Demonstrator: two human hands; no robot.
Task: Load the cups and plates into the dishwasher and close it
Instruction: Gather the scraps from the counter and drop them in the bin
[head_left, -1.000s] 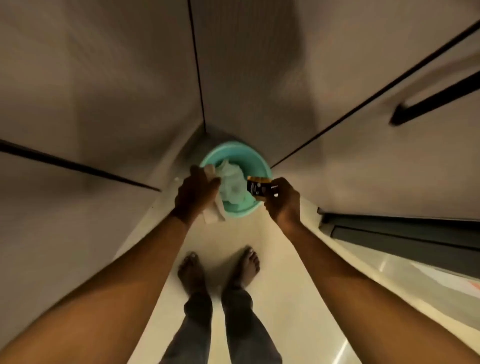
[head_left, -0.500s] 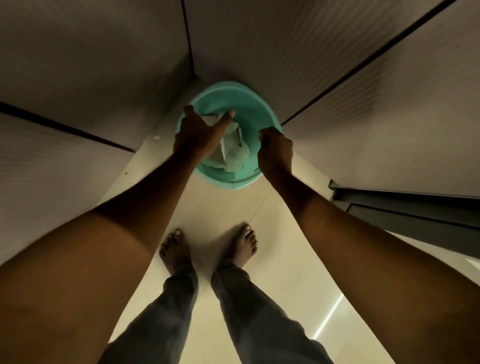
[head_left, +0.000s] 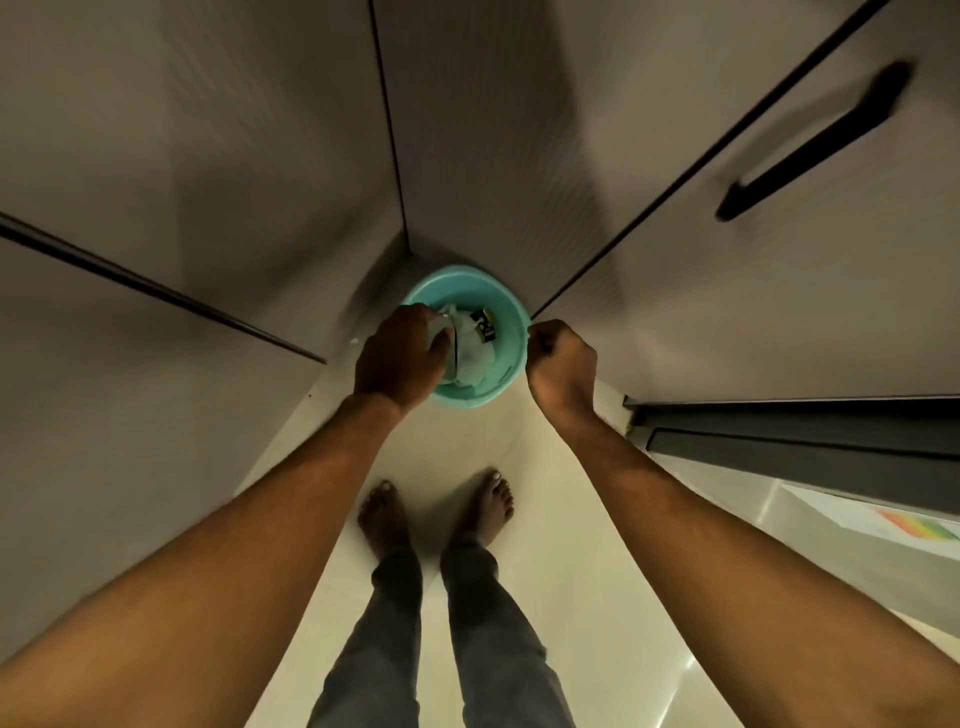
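- While the left hand (head_left: 400, 353) still grips crumpled white paper (head_left: 470, 358) over the teal bin (head_left: 514, 343) on the floor, that side is unchanged.
- Black-and-yellow packet (head_left: 484, 326), held a second ago, now lies in the bin.
- Right hand (head_left: 561, 358) is clenched and empty.
- Cups and plates are out of view. The likely dishwasher (head_left: 779, 447) is at far right, so loading probably comes next.

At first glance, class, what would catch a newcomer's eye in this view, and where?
The teal basin stands out, set on the pale floor in the corner where the cabinets meet. The left hand grips white crumpled paper over it, beside a black-and-yellow packet; the right hand is curled at its right rim.
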